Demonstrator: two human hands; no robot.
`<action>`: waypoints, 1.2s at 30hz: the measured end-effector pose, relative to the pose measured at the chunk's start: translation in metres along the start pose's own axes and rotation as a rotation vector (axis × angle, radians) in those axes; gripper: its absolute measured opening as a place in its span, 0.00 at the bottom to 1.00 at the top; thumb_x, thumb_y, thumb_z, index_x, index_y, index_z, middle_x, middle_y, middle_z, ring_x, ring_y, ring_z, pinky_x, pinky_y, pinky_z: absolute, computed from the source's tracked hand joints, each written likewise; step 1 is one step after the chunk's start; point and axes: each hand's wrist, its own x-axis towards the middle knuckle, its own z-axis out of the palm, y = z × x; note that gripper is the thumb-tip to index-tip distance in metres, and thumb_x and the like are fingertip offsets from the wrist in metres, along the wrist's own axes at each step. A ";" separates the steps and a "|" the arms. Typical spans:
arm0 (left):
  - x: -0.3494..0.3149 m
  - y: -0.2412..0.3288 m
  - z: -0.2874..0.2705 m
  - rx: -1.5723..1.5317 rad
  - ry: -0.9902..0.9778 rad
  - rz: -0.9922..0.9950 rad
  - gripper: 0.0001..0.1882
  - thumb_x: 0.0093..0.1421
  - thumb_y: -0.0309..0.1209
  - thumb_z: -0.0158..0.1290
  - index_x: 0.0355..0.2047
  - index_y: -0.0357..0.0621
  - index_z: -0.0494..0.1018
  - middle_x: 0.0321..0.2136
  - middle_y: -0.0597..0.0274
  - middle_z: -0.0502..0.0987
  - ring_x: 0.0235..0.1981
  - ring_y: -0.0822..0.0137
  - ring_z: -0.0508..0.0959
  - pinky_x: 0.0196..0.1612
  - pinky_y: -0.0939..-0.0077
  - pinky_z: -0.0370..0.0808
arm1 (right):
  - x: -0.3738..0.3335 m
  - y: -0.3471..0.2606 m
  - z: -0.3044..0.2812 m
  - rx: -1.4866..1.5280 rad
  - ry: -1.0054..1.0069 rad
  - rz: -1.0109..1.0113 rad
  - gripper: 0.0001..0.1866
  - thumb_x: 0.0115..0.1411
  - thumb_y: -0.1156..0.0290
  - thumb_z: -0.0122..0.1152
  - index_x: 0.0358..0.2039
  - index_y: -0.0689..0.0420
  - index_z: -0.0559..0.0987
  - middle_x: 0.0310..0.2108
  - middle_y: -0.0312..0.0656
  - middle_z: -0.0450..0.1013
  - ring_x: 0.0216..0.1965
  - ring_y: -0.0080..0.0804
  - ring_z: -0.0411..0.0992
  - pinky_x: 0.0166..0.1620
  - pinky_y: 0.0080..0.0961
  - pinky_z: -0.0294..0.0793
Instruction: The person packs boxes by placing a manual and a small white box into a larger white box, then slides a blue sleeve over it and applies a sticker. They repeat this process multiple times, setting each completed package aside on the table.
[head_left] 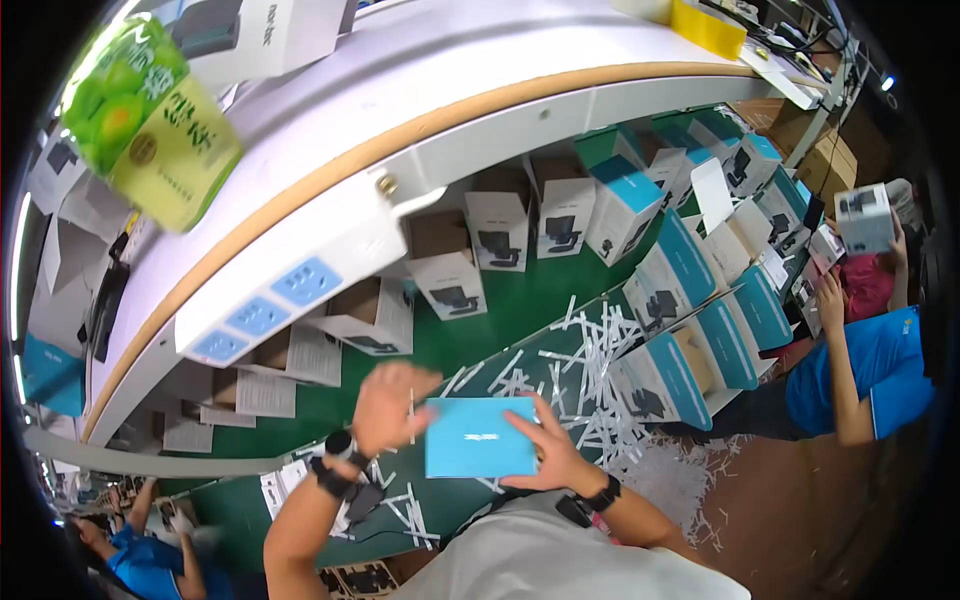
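Note:
A flat turquoise box or card (470, 455) with small white lettering is in front of me, over the green work surface. My right hand (552, 452) grips its right end, thumb and fingers spread over the edge and face. Just off its left edge is my left hand (388, 405), smeared by motion. A thin pale strip (411, 415) shows at the left hand's fingers; whether they pinch it, I cannot tell. I wear a dark band on each wrist and a watch on the left one.
White paper strips (600, 400) litter the green surface (450, 340). Open white-and-turquoise cartons (650, 385) stand at the right, more white cartons (445, 280) under the shelf. A power strip (280, 290) hangs on the shelf edge. Co-workers in blue (860, 370) are at both sides.

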 end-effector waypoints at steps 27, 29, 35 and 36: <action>-0.074 0.081 -0.008 0.280 -0.328 -0.010 0.09 0.51 0.30 0.54 0.32 0.47 0.82 0.39 0.64 0.76 0.48 0.60 0.74 0.55 0.60 0.70 | -0.087 0.001 -0.020 -0.372 0.645 0.477 0.55 0.39 0.60 0.82 0.67 0.60 0.65 0.68 0.68 0.49 0.68 0.63 0.55 0.67 0.51 0.58; -0.093 0.090 -0.008 0.325 -0.141 -0.006 0.12 0.52 0.29 0.54 0.35 0.47 0.83 0.43 0.63 0.76 0.54 0.57 0.72 0.64 0.51 0.65 | -0.036 0.026 -0.018 -0.464 0.736 0.362 0.51 0.43 0.64 0.80 0.67 0.60 0.65 0.70 0.63 0.49 0.69 0.57 0.55 0.67 0.45 0.59; -0.128 0.114 0.038 0.233 0.114 -0.281 0.18 0.50 0.28 0.55 0.42 0.54 0.82 0.50 0.59 0.74 0.63 0.52 0.68 0.68 0.39 0.59 | 0.157 0.127 -0.043 -0.693 1.076 0.158 0.49 0.47 0.48 0.80 0.61 0.65 0.69 0.58 0.65 0.60 0.60 0.63 0.61 0.62 0.51 0.61; -0.115 0.121 0.040 0.162 0.212 -0.291 0.18 0.51 0.26 0.55 0.44 0.52 0.81 0.50 0.57 0.74 0.62 0.51 0.68 0.67 0.42 0.62 | 0.176 0.155 -0.064 -0.741 1.099 0.260 0.49 0.47 0.43 0.79 0.59 0.66 0.70 0.56 0.66 0.63 0.58 0.62 0.60 0.61 0.52 0.61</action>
